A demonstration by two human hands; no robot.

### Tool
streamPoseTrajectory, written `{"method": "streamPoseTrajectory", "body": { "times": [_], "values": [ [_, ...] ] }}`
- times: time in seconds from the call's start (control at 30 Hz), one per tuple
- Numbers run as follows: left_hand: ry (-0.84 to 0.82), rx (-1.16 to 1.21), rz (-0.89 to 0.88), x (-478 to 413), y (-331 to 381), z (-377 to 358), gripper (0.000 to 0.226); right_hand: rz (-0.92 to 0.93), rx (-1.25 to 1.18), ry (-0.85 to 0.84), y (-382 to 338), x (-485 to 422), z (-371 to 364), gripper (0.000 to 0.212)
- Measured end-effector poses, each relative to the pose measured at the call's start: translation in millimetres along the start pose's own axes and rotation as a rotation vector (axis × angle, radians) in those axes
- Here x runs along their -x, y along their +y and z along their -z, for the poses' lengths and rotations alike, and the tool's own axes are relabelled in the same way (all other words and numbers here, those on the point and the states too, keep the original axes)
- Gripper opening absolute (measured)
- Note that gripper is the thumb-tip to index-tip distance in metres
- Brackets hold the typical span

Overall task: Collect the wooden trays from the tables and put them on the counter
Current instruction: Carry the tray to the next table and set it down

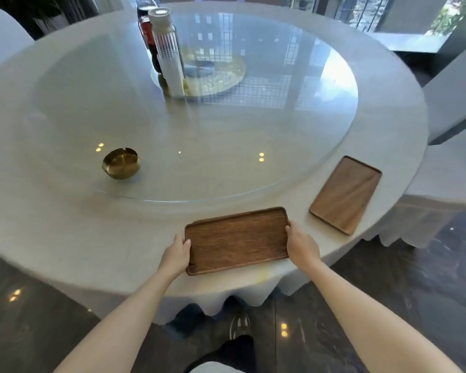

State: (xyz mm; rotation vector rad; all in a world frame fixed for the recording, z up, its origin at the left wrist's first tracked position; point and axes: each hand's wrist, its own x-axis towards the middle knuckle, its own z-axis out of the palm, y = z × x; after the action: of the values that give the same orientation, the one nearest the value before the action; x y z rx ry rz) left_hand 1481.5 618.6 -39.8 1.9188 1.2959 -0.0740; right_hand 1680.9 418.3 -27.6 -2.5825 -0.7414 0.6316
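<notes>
At six o'clock on the round cloth-covered table (65, 238), a rectangular dark wooden tray (237, 239) lies flat; left hand (176, 254) and right hand (301, 244) pinch its short ends. It looks stiff, light, best carried by both rims.

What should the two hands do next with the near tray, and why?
Probably lift the near tray straight up off the table. The left hand and right hand already grip its two short ends, and it seems to lie flat on the cloth. The second tray waits untouched to the right.
</notes>
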Motion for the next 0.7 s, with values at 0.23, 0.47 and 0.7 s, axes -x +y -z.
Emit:
{"method": "streamPoseTrajectory", "body": {
  "times": [0.23, 0.47, 0.7],
  "values": [
    [-0.003, -0.035, 0.008, -25.1, 5.4, -13.3, 0.021, 0.053, 0.241, -0.036, 12.2, -28.4, -2.4, 0.034],
    [-0.004, -0.076, -0.029, -24.4, 4.9, -12.7, 0.024, 0.093, 0.366, -0.055, 15.8, -38.0, -2.9, 0.034],
    [0.043, -0.164, -0.065, -23.8, 1.2, -18.9, 0.03, 0.076, 0.397, -0.065, 18.9, -41.1, -3.8, 0.022]
  ]
}}
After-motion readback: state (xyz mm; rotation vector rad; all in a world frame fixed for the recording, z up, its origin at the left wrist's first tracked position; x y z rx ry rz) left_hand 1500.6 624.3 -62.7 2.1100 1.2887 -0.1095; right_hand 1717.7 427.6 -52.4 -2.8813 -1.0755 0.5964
